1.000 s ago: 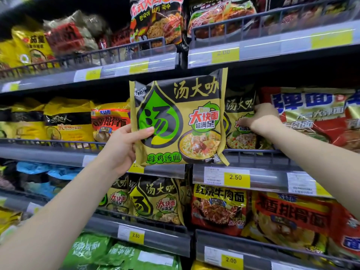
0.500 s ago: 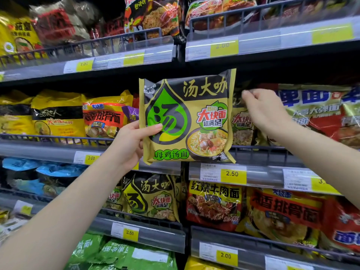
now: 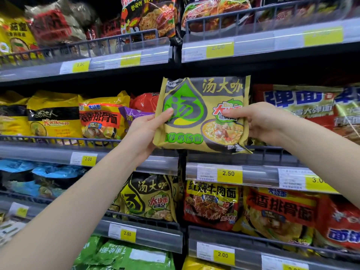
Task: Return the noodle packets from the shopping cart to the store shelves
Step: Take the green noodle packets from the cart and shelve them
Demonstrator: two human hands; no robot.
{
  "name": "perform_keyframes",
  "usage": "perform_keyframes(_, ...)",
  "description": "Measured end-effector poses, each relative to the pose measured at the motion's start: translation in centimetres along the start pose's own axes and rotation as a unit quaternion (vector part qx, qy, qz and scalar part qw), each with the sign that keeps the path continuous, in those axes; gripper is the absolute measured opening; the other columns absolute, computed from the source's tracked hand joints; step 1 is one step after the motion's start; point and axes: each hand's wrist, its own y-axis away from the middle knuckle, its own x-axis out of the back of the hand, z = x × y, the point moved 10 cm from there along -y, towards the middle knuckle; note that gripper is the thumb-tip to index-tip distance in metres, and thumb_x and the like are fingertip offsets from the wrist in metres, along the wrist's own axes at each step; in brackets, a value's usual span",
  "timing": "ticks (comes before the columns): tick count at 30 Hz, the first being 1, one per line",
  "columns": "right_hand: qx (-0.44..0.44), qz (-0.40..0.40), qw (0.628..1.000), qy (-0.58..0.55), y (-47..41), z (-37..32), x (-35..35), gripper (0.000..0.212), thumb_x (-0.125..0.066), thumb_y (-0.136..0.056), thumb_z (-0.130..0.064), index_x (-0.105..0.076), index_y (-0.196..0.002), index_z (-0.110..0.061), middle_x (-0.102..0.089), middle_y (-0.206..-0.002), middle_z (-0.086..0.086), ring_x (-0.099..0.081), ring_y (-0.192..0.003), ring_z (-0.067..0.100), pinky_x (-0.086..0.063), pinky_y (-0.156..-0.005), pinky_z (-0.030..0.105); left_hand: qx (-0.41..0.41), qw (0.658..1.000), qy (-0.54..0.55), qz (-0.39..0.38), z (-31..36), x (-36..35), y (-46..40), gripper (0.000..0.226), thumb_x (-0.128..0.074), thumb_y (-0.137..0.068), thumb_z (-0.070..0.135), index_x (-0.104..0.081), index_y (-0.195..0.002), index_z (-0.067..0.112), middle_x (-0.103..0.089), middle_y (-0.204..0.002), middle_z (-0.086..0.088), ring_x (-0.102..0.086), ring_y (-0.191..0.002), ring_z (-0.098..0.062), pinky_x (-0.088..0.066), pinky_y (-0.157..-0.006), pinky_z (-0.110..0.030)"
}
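The background is a store wall of metal shelves, each with a low wire rail and yellow price tags on the front strip, filled with noodle packets of many colours. On the left side of the middle shelf (image 3: 48,151) stand yellow packets (image 3: 52,115) and an orange-red one (image 3: 101,117), upright behind the rail.

The left hand (image 3: 146,131) holds the olive-green noodle packet (image 3: 204,115) by its left edge, thumb on the front, other fingers hidden behind it. The packet is upright, its front to the camera, in the air in front of the middle shelf, just above the wire rail (image 3: 259,151). It is not yet on the shelf. The right hand (image 3: 261,121) grips the right edge, thumb across the front and fingers curled behind.

On the right of the packet lie red packets (image 3: 303,106) with blue letters. A price tag with 2.50 (image 3: 228,174) sits below the packet. One shelf lower, packets of the same olive design (image 3: 150,197) stand in a row.

To do this step well, I think the person should lift the bottom edge clear over the rail, then push the packet back with both hands evenly, so it stays upright and does not fold. The slot behind is hidden, so I cannot tell how much room is there. It is wise to go slowly and not press the neighbours sideways.
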Motion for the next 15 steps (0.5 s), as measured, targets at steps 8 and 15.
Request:
perform_keyframes(8,-0.027,0.081,0.994,-0.073,-1.3,0.5,4.4,0.01,-0.067,-0.083,-0.009,-0.062,-0.091,-0.007,-0.07,-0.055,0.0,-0.067,-0.047,0.009,-0.053,-0.041,0.02,-0.053,0.959,-0.278,-0.028,-1.5,-2.0,0.2,0.043,-0.026,-0.101,0.039,-0.055,-0.125,0.018,-0.061,-0.117,0.008,-0.055,-0.1,-0.003,-0.042,-0.092,-0.021)
perform_keyframes(15,-0.004,0.145,0.988,-0.046,-2.6,1.2,6.6,0.026,-0.076,-0.072,-0.006,-0.063,-0.094,-0.003,-0.074,-0.077,0.009,-0.072,-0.063,0.019,-0.058,-0.055,0.029,-0.13,0.778,-0.593,-0.161,-3.8,-4.6,3.3,0.056,-0.025,-0.1,0.039,-0.022,-0.148,0.011,-0.02,-0.157,0.001,-0.012,-0.144,-0.008,-0.002,-0.104,-0.009)
